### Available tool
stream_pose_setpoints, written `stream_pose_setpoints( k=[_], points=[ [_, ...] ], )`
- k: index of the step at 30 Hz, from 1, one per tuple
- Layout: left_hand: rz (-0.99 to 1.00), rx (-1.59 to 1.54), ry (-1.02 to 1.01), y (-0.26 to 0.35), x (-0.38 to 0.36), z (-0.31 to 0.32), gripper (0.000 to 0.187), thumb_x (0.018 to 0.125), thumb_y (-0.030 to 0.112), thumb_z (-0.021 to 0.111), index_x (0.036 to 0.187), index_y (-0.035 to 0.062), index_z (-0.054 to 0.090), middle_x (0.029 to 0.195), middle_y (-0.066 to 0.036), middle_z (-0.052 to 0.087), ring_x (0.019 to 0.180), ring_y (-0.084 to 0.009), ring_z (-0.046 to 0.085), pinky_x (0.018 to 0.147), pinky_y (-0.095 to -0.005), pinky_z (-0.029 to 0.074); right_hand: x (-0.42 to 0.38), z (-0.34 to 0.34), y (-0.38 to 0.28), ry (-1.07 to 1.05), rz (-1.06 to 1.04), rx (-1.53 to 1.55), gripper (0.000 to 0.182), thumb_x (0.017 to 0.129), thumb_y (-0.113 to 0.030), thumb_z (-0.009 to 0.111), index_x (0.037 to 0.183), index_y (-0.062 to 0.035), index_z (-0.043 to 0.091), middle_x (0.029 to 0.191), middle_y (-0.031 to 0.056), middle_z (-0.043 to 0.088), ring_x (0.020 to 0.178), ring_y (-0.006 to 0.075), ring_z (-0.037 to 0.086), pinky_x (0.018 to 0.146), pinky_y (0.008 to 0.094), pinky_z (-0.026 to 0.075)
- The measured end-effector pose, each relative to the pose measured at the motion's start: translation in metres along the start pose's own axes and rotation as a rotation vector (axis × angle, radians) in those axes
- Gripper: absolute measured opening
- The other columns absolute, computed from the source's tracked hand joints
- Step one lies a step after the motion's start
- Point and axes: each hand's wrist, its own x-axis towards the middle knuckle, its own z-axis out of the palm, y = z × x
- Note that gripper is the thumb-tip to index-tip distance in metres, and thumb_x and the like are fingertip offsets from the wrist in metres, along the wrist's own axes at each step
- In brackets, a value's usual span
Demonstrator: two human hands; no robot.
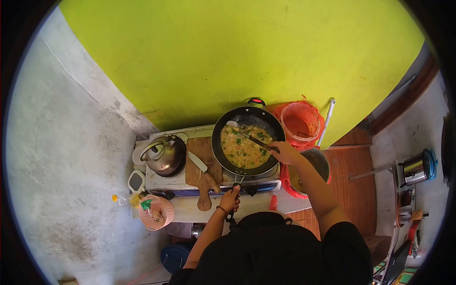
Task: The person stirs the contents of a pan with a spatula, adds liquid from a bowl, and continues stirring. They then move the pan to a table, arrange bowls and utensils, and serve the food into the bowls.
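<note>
My left hand (230, 199) is wrapped round the long black handle of a wok-like frying pan (270, 118) on the stove. In the pan lies a yellowish mixture (240, 154) with green bits, perhaps noodles or egg. My right hand (284, 153) grips the dark handle of a spatula (257, 141), which reaches across the pan; its pale metal head (232, 124) rests near the upper left of the food. Left of the pan, a knife (198, 162) lies on a wooden cutting board (204, 179).
A metal kettle (164, 161) stands on the stove's (159, 183) left side. A pink basket (164, 213) is at the front left. Right of the pan are a red-lined bucket (300, 118) and a pot (319, 161). The green wall (228, 57) rises behind.
</note>
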Motion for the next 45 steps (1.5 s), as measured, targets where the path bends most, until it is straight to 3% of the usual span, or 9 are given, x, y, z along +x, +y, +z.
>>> stream_pose_setpoints(
  k=[6, 9, 12, 15, 21, 27, 30, 36, 45],
  points=[
    [-0.002, -0.002, 0.012, 0.0, -0.001, 0.001, 0.053, 0.081, 0.061, 0.054, 0.079, 0.0098, 0.042, 0.054, 0.002, 0.036, 0.038, -0.0078, 0.033, 0.036, -0.0238, 0.029, -0.029, -0.048, -0.029, -0.124, 0.058, -0.048, 0.032, 0.078, -0.015, 0.063, 0.108, -0.0047, 0.062, 0.093, 0.0177, 0.064, 0.088, 0.0313, 0.062, 0.077, 0.0367, 0.048],
    [0.006, -0.008, 0.008, -0.001, -0.001, -0.001, 0.053, 0.082, 0.061, 0.054, 0.078, 0.0091, 0.043, 0.054, 0.001, 0.038, 0.037, -0.0083, 0.035, 0.035, -0.0238, 0.03, -0.035, -0.061, -0.016, -0.011, 0.141, 0.055, 0.031, 0.079, -0.014, 0.062, 0.109, -0.0067, 0.061, 0.096, 0.0179, 0.064, 0.089, 0.0305, 0.062, 0.078, 0.0371, 0.048],
    [0.002, -0.002, 0.007, 0.001, -0.002, 0.001, 0.054, 0.081, 0.061, 0.054, 0.079, 0.009, 0.043, 0.054, 0.002, 0.038, 0.037, -0.0079, 0.035, 0.035, -0.0236, 0.03, -0.035, -0.059, -0.009, 0.196, 0.13, -0.109, 0.032, 0.079, -0.014, 0.061, 0.11, -0.0054, 0.06, 0.099, 0.0179, 0.063, 0.091, 0.029, 0.061, 0.079, 0.0371, 0.047],
    [-0.016, -0.005, 0.02, 0.003, -0.005, 0.002, 0.054, 0.081, 0.062, 0.054, 0.08, 0.0089, 0.043, 0.054, 0.002, 0.038, 0.038, -0.0076, 0.035, 0.035, -0.0234, 0.03, -0.037, -0.035, 0.011, 0.293, 0.126, -0.199, 0.032, 0.08, -0.013, 0.06, 0.11, -0.0031, 0.059, 0.092, 0.0194, 0.064, 0.081, 0.0291, 0.064, 0.073, 0.0366, 0.049],
    [-0.023, -0.006, 0.029, 0.002, -0.002, 0.002, 0.053, 0.082, 0.06, 0.053, 0.081, 0.0086, 0.043, 0.054, 0.002, 0.037, 0.037, -0.0076, 0.034, 0.035, -0.0234, 0.03, -0.044, -0.001, -0.015, 0.011, 0.492, 0.324, 0.03, 0.081, -0.015, 0.06, 0.108, -0.0014, 0.058, 0.066, 0.0184, 0.061, 0.056, 0.0292, 0.061, 0.056, 0.0357, 0.049],
    [-0.039, 0.011, 0.02, 0.003, -0.003, 0.002, 0.055, 0.079, 0.064, 0.054, 0.082, 0.0108, 0.042, 0.055, 0.003, 0.035, 0.039, -0.007, 0.033, 0.037, -0.0233, 0.029, -0.063, 0.009, -0.026, 0.096, 0.225, 0.198, 0.03, 0.082, -0.016, 0.061, 0.108, -0.0011, 0.058, 0.063, 0.0159, 0.06, 0.056, 0.027, 0.06, 0.056, 0.0353, 0.046],
    [-0.038, 0.006, 0.014, 0.002, -0.003, 0.002, 0.054, 0.08, 0.064, 0.053, 0.082, 0.0109, 0.042, 0.055, 0.003, 0.035, 0.039, -0.0069, 0.034, 0.037, -0.023, 0.029, -0.074, 0.009, -0.02, 0.112, 0.203, 0.196, 0.03, 0.082, -0.016, 0.06, 0.108, -0.0018, 0.058, 0.062, 0.0153, 0.06, 0.058, 0.0269, 0.061, 0.056, 0.0356, 0.045],
    [-0.028, -0.006, 0.01, 0.0, 0.0, 0.001, 0.052, 0.081, 0.061, 0.053, 0.081, 0.0109, 0.042, 0.054, 0.002, 0.036, 0.038, -0.007, 0.034, 0.037, -0.0228, 0.03, -0.084, 0.009, -0.022, 0.073, 0.474, 0.287, 0.027, 0.082, -0.017, 0.059, 0.105, -0.0026, 0.061, 0.065, 0.0172, 0.06, 0.059, 0.0285, 0.061, 0.058, 0.0365, 0.046],
    [-0.019, 0.006, 0.014, 0.0, -0.001, 0.001, 0.051, 0.083, 0.06, 0.053, 0.08, 0.0099, 0.043, 0.054, 0.002, 0.037, 0.037, -0.0075, 0.035, 0.034, -0.0224, 0.03, -0.076, 0.002, -0.013, 0.093, 0.345, 0.114, 0.026, 0.079, -0.023, 0.062, 0.096, -0.0035, 0.064, 0.071, 0.0172, 0.062, 0.067, 0.0327, 0.061, 0.062, 0.0402, 0.047]
  ],
)
